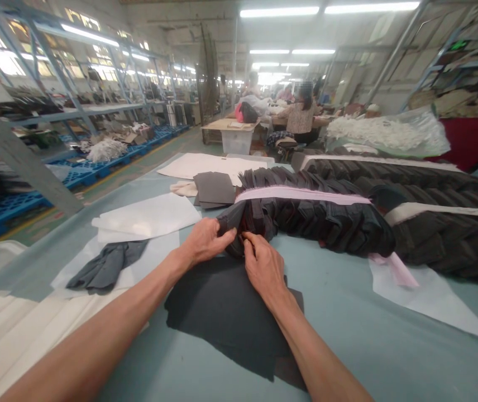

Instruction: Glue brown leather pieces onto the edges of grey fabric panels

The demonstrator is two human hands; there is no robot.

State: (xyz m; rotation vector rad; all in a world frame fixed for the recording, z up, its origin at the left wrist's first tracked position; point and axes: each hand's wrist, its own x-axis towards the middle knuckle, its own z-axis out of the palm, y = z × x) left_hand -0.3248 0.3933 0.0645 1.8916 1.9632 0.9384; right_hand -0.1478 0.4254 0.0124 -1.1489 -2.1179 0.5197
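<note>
Cloth bundle, dark and folded, between left hand and right hand above the middle of the bench, at the left end of a row of dark pieces. Left hand closed on the bundle's left side, thumb across the near face; probably to keep folds from fanning open. Right hand drawn narrow at the lower right edge, apparently pinching cloth; exact finger contact hard to tell. Both hands angled inward, likely for control from 2 sides at once.

Flat dark panel just below, spread on the bench, partly under the right forearm; presumably flat to avoid creasing.

Pink strip along the top of the row, seemingly for keeping pieces grouped; pink tail at the right end, over a white sheet. Larger dark row farther right, white strip on top, same likely reason.

Left side: white sheets, overlapping; crumpled dark piece on white material nearer, perhaps set aside. Grey pieces stacked beyond the left hand, roughly aligned, probably for easy lifting. Cream cloth layered at near left, apart from the dark panel. Person farther back, blurred.
</note>
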